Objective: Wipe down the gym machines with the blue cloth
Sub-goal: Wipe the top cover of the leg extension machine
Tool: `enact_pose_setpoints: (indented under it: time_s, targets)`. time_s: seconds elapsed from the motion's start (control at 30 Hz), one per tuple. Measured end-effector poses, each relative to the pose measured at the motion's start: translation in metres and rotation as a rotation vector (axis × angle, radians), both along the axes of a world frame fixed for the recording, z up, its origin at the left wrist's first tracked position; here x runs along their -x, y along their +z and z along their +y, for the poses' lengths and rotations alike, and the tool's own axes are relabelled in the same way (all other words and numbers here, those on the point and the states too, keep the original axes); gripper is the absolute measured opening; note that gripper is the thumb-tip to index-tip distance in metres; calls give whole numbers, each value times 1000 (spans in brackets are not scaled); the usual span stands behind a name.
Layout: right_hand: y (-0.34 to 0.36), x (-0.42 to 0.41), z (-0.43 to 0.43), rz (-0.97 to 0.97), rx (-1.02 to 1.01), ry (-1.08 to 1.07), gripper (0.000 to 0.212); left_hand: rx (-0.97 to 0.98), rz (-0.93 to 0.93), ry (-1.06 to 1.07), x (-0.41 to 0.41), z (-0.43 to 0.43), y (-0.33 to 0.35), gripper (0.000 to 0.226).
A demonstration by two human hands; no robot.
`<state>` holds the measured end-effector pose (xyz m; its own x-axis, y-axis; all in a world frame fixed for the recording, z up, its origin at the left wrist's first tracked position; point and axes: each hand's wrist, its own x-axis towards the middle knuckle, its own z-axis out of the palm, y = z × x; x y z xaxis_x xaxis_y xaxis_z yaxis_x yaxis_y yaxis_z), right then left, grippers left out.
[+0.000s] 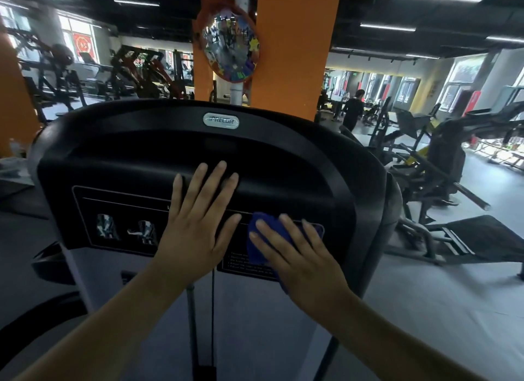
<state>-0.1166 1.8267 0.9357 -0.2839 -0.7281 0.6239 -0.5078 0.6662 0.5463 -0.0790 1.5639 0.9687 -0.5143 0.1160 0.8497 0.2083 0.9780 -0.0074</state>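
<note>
A black gym machine shroud (283, 159) with a silver brand badge fills the middle of the head view. My left hand (195, 224) lies flat on its front, fingers straight and spread, touching the black panel above the instruction placard. My right hand (297, 256) presses the blue cloth (259, 224) flat against the placard area at the lower right of the shroud, fingers straight. Most of the cloth is hidden under that hand; only its left edge and a strip at the right show.
An orange pillar (292, 46) with a round convex mirror (229, 46) stands behind the machine. Other gym machines (442, 153) sit at the right and far left on grey floor. A person in dark clothes (353, 108) stands far back right.
</note>
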Motion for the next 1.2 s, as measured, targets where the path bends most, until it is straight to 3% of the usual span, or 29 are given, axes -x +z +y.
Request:
enact_pose_setpoints:
  time_s: [0.07, 0.23, 0.33, 0.4, 0.57, 0.73, 0.83, 0.9, 1.07, 1.2]
  targets:
    - [3, 0, 3, 14, -29, 37, 91, -5, -1, 6, 0, 4, -6, 69]
    - [18, -6, -8, -52, 114, 27, 85, -7, 21, 17, 5, 3, -10, 69]
    - [-16, -8, 9, -24, -95, 24, 89, 4, 24, 19, 6, 0, -12, 69]
    - [-2, -5, 19, -4, -142, 40, 92, 8, 28, 23, 6, -1, -14, 69]
    - [42, 1, 29, 7, 100, -43, 80, -61, 32, 24, 8, 10, -18, 68]
    - [18, 1, 52, 31, -179, -16, 93, -96, 12, 12, 6, 21, -16, 73]
    - [49, 2, 49, 63, -4, -33, 75, -73, 13, 5, 6, 29, -14, 71]
    - [48, 1, 48, 75, 69, -67, 75, -84, 25, 3, 7, 36, -11, 70]
    - [10, -3, 69, 57, -262, -73, 97, -68, 23, 3, 7, 42, -7, 70]
    - [71, 6, 58, 75, 19, -100, 75, -57, 18, -4, 7, 42, -1, 67]
